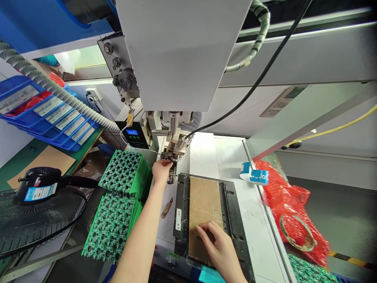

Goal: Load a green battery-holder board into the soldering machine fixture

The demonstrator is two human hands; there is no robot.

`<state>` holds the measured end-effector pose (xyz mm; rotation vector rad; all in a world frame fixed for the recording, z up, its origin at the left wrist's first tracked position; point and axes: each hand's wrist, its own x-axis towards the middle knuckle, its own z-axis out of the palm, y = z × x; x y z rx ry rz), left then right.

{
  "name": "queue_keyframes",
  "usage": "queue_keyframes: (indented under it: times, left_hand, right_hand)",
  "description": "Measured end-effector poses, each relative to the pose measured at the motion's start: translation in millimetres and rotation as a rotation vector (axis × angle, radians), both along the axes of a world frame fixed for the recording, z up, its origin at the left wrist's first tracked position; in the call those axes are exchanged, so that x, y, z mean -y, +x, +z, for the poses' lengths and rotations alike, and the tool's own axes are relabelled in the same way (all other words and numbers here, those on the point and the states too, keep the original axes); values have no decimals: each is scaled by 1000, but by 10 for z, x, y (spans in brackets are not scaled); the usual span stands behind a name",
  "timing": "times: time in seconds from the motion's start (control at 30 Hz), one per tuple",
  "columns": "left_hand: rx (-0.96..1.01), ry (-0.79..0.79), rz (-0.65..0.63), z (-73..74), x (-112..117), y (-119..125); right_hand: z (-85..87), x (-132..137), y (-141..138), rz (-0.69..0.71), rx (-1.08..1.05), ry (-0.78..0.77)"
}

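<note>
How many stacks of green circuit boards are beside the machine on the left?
2: far stack of green perforated circuit boards, near stack of green perforated circuit boards. More green boards show bottom right, partly cut off.

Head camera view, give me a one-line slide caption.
Left hand reaches to the soldering head while right hand rests flat on the brown board in its black fixture.

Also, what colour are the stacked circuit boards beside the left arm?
Green, in the head view: circuit boards.
</note>
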<state>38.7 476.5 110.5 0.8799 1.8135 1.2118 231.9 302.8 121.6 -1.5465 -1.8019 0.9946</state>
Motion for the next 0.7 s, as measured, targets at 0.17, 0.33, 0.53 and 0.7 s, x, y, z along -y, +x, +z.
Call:
queue_keyframes:
  times: [0.17, 0.33, 0.53, 0.7]
  left_hand:
    - [-25, 11, -27, -38, 1, -23]
    - [-31, 8, -41, -44, -4, -30]
    - [-30, 9, -31, -53, -9, -23]
    - [-10, -3, -41, -48, -10, -33]
  right_hand:
    - [-11, 7, -5, 3, 17, -3]
    - [-16, 4, 7, 7, 34, -1]
    - [-14, -4, -2, 4, 37, 29]
    - [-3, -11, -10, 2, 42, 41]
